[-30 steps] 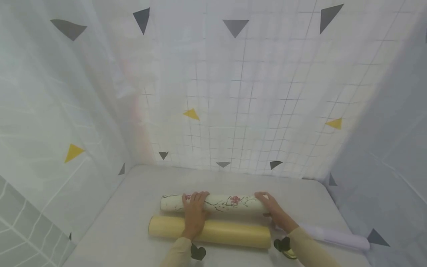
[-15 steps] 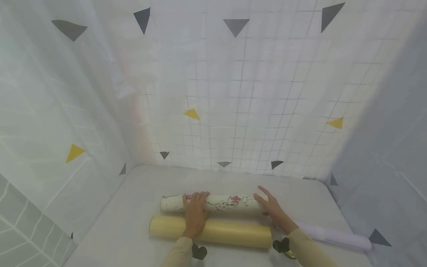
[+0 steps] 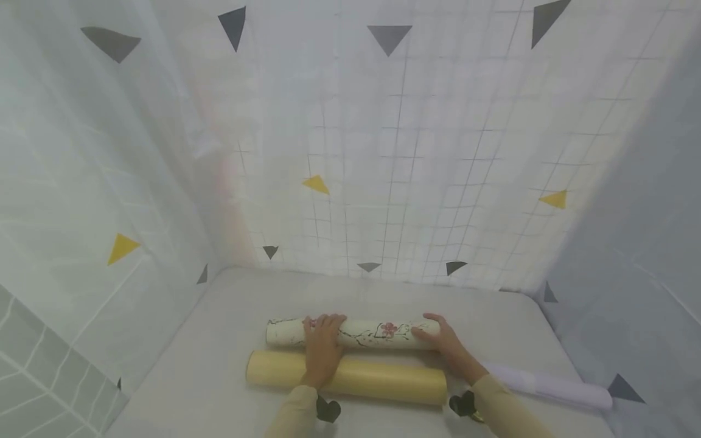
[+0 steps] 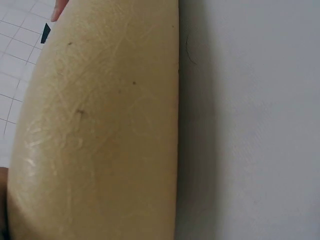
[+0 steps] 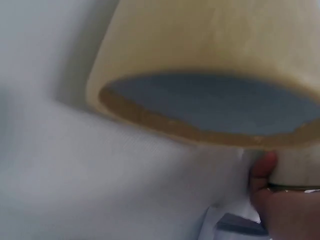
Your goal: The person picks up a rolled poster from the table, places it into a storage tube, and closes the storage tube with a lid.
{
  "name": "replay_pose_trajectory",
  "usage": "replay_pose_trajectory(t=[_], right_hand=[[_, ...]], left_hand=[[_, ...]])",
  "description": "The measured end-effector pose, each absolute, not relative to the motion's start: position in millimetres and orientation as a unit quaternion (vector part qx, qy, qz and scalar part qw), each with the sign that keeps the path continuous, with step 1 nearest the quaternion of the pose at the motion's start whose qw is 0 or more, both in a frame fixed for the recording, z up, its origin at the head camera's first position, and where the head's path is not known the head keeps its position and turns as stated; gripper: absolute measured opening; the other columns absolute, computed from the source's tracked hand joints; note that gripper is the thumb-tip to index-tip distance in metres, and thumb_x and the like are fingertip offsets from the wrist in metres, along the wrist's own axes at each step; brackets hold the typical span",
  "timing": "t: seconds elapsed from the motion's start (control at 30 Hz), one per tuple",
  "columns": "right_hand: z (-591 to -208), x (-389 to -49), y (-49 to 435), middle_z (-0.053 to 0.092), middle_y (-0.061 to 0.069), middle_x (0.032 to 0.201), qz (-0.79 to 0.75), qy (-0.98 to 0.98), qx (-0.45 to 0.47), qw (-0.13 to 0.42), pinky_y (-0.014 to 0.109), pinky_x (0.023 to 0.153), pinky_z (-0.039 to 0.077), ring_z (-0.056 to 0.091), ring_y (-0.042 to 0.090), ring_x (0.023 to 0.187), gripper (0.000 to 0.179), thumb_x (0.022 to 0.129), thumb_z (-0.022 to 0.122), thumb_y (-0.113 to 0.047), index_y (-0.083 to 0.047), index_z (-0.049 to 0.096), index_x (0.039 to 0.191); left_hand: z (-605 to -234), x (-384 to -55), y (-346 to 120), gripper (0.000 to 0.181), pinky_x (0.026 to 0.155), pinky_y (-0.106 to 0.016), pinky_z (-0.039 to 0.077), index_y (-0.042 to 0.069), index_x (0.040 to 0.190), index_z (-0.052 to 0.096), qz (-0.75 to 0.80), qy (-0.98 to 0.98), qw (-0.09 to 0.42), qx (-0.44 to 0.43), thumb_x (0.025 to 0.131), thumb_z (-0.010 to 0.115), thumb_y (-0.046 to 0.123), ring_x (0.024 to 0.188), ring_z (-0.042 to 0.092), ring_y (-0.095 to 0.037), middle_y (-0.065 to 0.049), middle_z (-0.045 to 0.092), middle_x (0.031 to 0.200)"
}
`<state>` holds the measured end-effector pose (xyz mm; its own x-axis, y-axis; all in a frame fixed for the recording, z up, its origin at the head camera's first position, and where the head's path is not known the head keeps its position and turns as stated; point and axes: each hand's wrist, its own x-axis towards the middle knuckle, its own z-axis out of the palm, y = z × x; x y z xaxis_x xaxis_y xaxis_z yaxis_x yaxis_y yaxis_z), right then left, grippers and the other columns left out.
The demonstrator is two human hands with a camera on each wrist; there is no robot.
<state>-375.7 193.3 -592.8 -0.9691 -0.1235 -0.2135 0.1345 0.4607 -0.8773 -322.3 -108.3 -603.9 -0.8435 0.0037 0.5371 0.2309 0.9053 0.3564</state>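
A white wallpaper roll (image 3: 361, 334) with red blossoms and dark branches lies across the bed-like white surface. Over its left part my left hand (image 3: 322, 353) grips it, fingers draped across the top. My right hand (image 3: 446, 340) holds the roll's right end, its fingers bent around it; in the right wrist view some of those fingers (image 5: 263, 172) press the end from below. Nearer me lies a thicker yellow roll (image 3: 383, 382), passing under my left wrist. The yellow roll (image 4: 100, 120) fills much of the left wrist view, and its hollow open end shows in the right wrist view.
To the right lies a thin pale lilac roll (image 3: 569, 389), its left end behind my right forearm. A small gold-coloured object (image 3: 477, 417) is mostly hidden by that sleeve. White sheeting (image 3: 383, 182) with grid lines and triangles rises around the back and sides.
My right hand lifted its fingers off the wallpaper roll's right end half a second ago and now bends them round it again, slightly further in. The left hand keeps its place.
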Motion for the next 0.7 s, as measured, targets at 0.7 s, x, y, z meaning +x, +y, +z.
replay_pose_trajectory(t=[0.7], right_hand=[[-574.9, -361.9, 180.6, 0.039, 0.033, 0.156, -0.350, 0.932, -0.091, -0.006, 0.070, 0.115, 0.037, 0.038, 0.054, 0.145, 0.060, 0.096, 0.065, -0.025, 0.001, 0.048, 0.147]], left_hand=[[-600.4, -323.5, -108.3, 0.073, 0.123, -0.070, 0.022, 0.006, 0.134, 0.061, -0.229, -0.940, 0.243, -0.062, 0.066, 0.088, 0.007, 0.134, 0.057, -0.038, -0.014, 0.068, 0.136]])
